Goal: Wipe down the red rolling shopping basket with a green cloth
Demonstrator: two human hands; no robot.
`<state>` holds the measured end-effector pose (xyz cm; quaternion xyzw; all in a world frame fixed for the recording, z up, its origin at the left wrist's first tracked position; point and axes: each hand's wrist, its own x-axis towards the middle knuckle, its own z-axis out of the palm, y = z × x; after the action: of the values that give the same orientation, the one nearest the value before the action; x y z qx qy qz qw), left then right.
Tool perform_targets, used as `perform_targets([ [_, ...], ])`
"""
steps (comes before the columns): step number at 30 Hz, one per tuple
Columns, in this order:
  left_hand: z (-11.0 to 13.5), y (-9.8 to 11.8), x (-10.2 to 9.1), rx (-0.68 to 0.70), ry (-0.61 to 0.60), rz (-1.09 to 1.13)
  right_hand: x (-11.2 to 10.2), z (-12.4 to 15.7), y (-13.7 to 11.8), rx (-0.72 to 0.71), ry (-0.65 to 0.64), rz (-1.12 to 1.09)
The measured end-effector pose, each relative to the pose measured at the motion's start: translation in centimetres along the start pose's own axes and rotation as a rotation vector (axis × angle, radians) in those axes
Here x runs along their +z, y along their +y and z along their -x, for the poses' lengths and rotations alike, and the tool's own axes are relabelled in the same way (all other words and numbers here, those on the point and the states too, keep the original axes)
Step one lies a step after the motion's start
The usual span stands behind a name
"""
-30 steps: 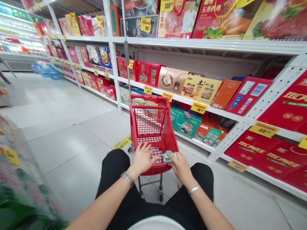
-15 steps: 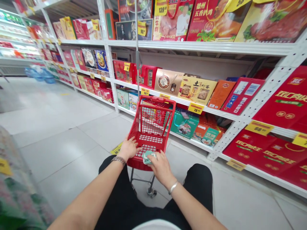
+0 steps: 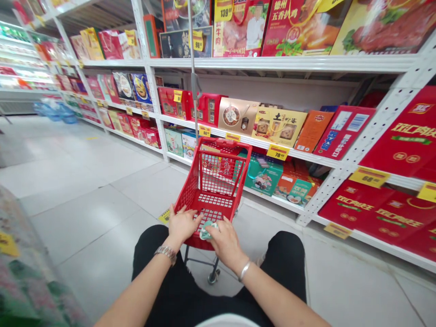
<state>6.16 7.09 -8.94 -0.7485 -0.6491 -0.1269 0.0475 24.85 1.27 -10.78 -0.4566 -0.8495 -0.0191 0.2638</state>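
A small red shopping cart point(image 3: 218, 200) stands right in front of my knees, its plastic basket full of slots and its wheels on the floor. My left hand point(image 3: 182, 223) rests at the basket's near left edge, fingers spread and holding nothing. In my right hand point(image 3: 226, 238) is a crumpled green-and-white cloth point(image 3: 208, 230), pinched against the near rim of the basket. The fingertips partly cover the cloth. A thin metal pole point(image 3: 193, 68) rises behind the cart's left side.
White shelving point(image 3: 282, 62) with boxed foods and yellow price tags point(image 3: 277, 152) runs along the right and far side. Tiled floor point(image 3: 91, 200) stretches left. Blue water jugs point(image 3: 56, 111) stand far left. A blurred floral-patterned surface point(image 3: 27, 268) borders the near left.
My left hand has shifted slightly right and nearer along the basket edge. The right hand and cloth have moved a little left and down along the near rim.
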Motion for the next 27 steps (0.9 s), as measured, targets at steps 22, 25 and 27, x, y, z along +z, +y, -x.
perform_targets([
  [22, 0.8, -0.3, -1.6, 0.033, -0.056, 0.03, -3.1, -5.6, 10.2, -0.109, -0.045, -0.083],
  [25, 0.2, -0.8, -1.4, 0.038, -0.048, 0.016, -1.9, -6.3, 8.3, -0.125, -0.07, -0.044],
  [27, -0.3, -1.5, -1.2, 0.051, -0.049, 0.003, -1.2, -6.5, 6.9, -0.097, -0.086, 0.003],
])
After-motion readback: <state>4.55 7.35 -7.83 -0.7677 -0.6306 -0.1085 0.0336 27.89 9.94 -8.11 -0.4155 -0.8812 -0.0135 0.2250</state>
